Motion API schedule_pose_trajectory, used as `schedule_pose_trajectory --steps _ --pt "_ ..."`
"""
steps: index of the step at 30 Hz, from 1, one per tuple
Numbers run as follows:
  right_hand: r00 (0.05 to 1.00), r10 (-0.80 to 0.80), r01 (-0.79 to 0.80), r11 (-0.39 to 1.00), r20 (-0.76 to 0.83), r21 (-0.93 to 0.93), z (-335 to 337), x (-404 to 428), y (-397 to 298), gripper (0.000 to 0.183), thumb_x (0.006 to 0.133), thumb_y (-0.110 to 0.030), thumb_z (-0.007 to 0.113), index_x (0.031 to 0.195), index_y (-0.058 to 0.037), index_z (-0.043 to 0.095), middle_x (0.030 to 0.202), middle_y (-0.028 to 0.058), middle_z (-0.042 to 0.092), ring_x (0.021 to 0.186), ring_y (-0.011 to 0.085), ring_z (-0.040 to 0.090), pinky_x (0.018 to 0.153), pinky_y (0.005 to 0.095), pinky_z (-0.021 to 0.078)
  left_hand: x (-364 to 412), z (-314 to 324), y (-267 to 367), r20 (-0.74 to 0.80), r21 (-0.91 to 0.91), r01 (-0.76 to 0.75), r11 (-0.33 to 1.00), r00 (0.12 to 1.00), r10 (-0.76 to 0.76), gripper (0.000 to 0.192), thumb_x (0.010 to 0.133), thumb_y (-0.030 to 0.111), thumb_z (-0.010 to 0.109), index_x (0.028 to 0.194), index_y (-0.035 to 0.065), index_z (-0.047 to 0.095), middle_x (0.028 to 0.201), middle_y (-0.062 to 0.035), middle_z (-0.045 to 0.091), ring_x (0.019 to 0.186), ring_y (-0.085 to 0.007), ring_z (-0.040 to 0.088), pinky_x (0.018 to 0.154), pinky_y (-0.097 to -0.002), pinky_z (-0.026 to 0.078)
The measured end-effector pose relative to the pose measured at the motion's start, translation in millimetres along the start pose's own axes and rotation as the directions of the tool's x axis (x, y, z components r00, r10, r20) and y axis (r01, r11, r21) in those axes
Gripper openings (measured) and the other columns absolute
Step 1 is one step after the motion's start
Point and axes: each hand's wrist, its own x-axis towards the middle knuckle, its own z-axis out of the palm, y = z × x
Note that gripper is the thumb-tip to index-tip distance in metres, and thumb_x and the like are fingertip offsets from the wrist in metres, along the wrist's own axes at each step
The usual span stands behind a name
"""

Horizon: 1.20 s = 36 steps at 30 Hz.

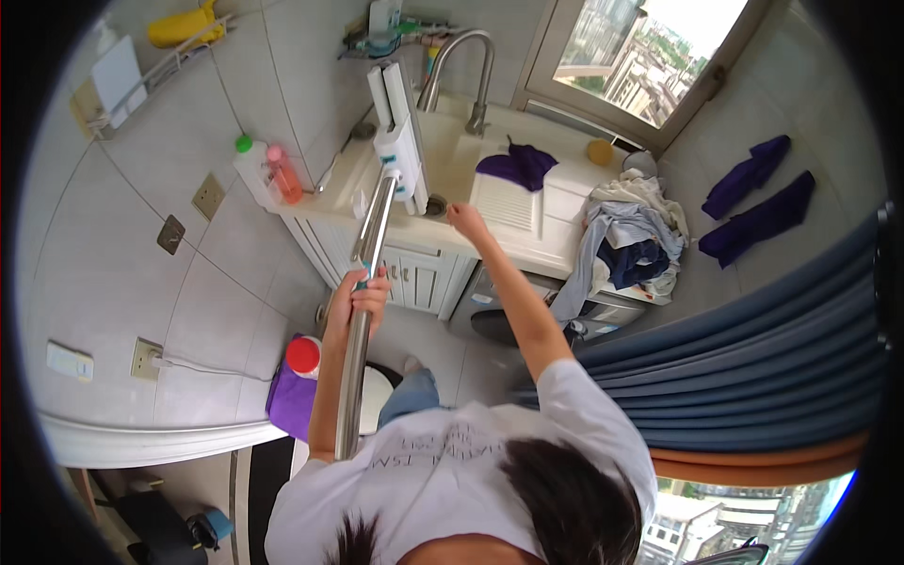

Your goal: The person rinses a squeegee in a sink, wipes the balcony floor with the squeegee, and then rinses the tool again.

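My left hand (359, 300) grips the steel pole of a squeeze mop (397, 159), whose white head stands upright over the left part of the sink (452, 152). Beside the mop head, my right hand (466, 219) is held over the front edge of the sink, close to the drain (436, 206); its fingers are curled and I cannot tell whether anything is in them. A curved metal faucet (484, 78) rises behind the sink. A purple cloth (519, 166) lies on the ribbed washboard (505, 208) to the right of the basin.
A heap of clothes (632, 233) lies at the counter's right end, above a washing machine (487, 311). Bottles (284, 176) stand on the left corner. A blue curtain (734, 346) hangs at right. A red-lidded container (304, 355) rests by a purple cloth near my left arm.
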Motion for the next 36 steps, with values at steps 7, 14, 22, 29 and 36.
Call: schedule_pose_trajectory --steps 7,14,22,29,36 --pt "0.992 -0.121 0.121 0.929 0.024 -0.351 16.5 120.4 158.1 0.049 0.066 -0.009 0.050 0.114 -0.0039 0.041 0.107 0.0169 0.051 0.101 0.0320 0.046 0.083 0.0356 0.0389 73.7 -7.4 44.7 -0.134 -0.134 0.071 0.988 0.987 -0.089 0.019 0.078 0.006 0.050 0.093 -0.0040 0.043 0.067 -0.0032 0.040 0.045 -0.0032 0.039 0.036 -0.0136 0.036" --pt "0.999 0.050 -0.048 0.993 0.014 -0.111 10.4 183.6 115.5 0.051 0.063 -0.010 0.054 0.113 -0.0036 0.042 0.106 0.0205 0.049 0.101 0.0344 0.045 0.085 0.0372 0.0369 99.5 -45.6 78.0 -0.200 -0.252 -0.073 0.965 0.980 0.022 0.012 0.080 0.002 0.045 0.089 -0.0045 0.043 0.066 -0.0025 0.039 0.045 -0.0032 0.038 0.037 -0.0134 0.036" --pt "0.985 -0.112 0.018 0.823 -0.132 -0.568 -56.1 326.0 94.5 0.058 0.070 -0.038 0.058 0.108 0.0013 0.041 0.113 0.0185 0.042 0.107 0.0344 0.037 0.087 0.0412 0.0338 116.3 -78.9 63.5 -0.443 0.088 -0.020 0.996 0.895 0.057 0.009 0.078 0.006 0.048 0.079 0.0068 0.039 0.055 0.0032 0.036 0.040 -0.0004 0.033 0.032 -0.0128 0.028" --pt "0.927 0.280 -0.012 0.687 0.249 -0.727 -43.6 372.8 110.7 0.063 0.076 -0.053 0.040 0.111 -0.0006 0.047 0.115 0.0197 0.045 0.111 0.0316 0.039 0.090 0.0448 0.0293 75.6 -109.5 59.0 -0.551 0.633 0.141 0.761 0.773 0.315 0.022 0.073 0.006 0.051 0.092 0.0056 0.040 0.052 0.0027 0.034 0.038 -0.0022 0.030 0.034 -0.0169 0.022" --pt "0.886 0.059 0.263 0.753 0.460 -0.603 -56.0 365.3 104.8 0.046 0.081 -0.031 0.043 0.115 -0.0007 0.043 0.119 0.0210 0.040 0.113 0.0331 0.035 0.090 0.0417 0.0321 77.2 -140.1 54.1 -0.597 0.763 0.311 0.567 0.675 0.433 0.045 0.067 0.005 0.055 0.107 -0.0001 0.036 0.051 0.0006 0.038 0.039 -0.0056 0.032 0.035 -0.0195 0.024"
